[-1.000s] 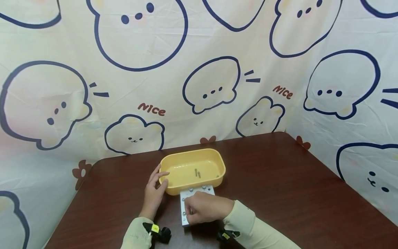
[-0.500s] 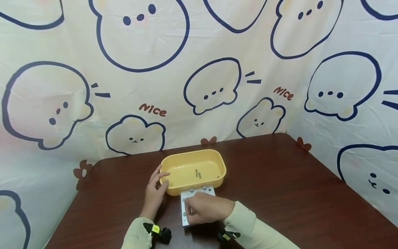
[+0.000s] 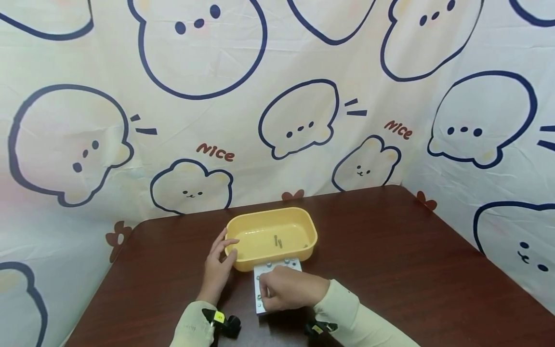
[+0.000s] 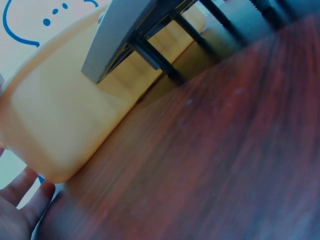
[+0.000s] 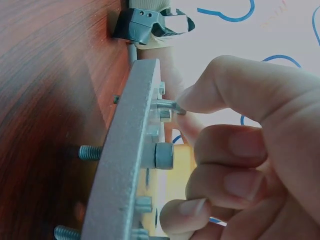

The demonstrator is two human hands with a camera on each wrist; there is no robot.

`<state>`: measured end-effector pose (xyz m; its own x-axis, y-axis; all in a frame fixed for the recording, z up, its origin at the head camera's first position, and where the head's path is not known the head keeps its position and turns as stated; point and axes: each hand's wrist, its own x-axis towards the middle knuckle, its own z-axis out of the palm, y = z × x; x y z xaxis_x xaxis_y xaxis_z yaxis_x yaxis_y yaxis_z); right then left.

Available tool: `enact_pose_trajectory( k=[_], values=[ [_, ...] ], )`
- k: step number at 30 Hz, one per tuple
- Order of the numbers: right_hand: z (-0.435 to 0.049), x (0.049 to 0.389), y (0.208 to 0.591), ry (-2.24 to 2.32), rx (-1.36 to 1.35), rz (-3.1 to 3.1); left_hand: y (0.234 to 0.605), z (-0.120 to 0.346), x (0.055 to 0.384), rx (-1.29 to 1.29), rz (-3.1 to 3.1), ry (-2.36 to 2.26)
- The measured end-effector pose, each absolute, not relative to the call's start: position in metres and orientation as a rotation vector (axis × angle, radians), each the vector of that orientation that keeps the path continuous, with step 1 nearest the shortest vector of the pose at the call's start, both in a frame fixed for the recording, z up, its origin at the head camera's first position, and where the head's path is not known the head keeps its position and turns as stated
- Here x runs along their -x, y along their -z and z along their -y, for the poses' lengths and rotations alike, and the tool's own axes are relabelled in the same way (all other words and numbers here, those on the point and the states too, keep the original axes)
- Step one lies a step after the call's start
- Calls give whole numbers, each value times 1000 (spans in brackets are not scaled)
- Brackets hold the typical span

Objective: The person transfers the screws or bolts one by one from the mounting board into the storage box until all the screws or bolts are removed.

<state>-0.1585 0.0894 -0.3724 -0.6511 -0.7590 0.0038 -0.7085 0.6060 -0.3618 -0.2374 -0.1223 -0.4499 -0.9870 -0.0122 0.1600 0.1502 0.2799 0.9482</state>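
My left hand (image 3: 215, 272) holds the left end of a yellow plastic basin (image 3: 243, 263), a finger reaching over its rim and other fingers along its outer wall. Several small screws lie inside. In front of the basin is a silver metal plate (image 3: 259, 308), with bolts through it whose threaded ends (image 4: 150, 52) stick out underneath. Over the plate, my right hand (image 3: 288, 288) pinches the upper end of a small screw (image 5: 169, 105) that stands up from its face, the thumb on it and the other fingers curled in. A thicker cap-head bolt (image 5: 162, 156) sits beside it.
The dark brown wooden table (image 3: 368, 241) carries everything. A cartoon-printed cloth (image 3: 303, 58) hangs behind it and at both sides. Black wrist cameras (image 3: 225, 324) are strapped to both sleeves, close to the table's near side.
The whole head view shifts slightly to the right. Both hands, the basin and the plate keep the same places relative to each other.
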Motion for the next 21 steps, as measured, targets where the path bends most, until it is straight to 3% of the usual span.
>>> enact_pose_trajectory(
  k=[21],
  values=[
    [-100,166,359,793,1268,-2674,449,121,237,103,2381,1811]
  ],
)
